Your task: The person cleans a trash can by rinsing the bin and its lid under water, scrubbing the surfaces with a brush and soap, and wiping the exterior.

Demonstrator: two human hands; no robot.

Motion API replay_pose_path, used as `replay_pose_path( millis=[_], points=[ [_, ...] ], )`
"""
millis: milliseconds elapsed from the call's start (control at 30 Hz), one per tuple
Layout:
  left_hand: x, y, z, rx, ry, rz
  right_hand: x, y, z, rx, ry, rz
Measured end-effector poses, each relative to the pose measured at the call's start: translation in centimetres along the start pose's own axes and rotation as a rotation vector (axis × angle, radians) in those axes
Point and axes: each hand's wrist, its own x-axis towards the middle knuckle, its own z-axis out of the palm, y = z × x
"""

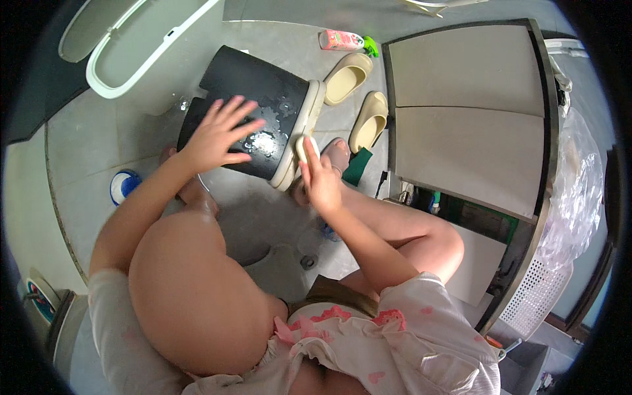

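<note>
A black plastic bin point(252, 111) with a cream rim band point(298, 140) lies on its side on the floor, its dark wall wet and shiny. Over that wall my left hand point(217, 136) spreads its fingers, holding nothing; whether it touches the surface is unclear. My right hand point(321, 182) has its fingers on a small cream oval piece point(302, 148) at the band. I cannot tell whether this piece is loose or part of the bin. A dark green scouring pad point(357, 167) lies to the right, beside my foot.
Cream slippers point(369, 123) and a pink spray bottle point(341, 40) lie beyond the bin. A grey cabinet point(466, 118) stands at right, near a clear plastic bag point(572, 192) and perforated basket point(535, 296). A white ring frame point(111, 91) is upper left; a blue-and-white container point(124, 187) stands left.
</note>
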Motion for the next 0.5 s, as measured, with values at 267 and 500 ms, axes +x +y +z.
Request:
replay_pose_path(
  millis=[267, 500],
  points=[
    [3.5, 0.7, 4.6, 0.091, -0.288, 0.040, -1.8, 1.5, 1.9, -0.078, 0.109, -0.183],
    [3.3, 0.5, 5.0, 0.055, -0.223, 0.063, 7.7, 1.5, -0.8, -0.060, 0.113, 0.126]
  ],
)
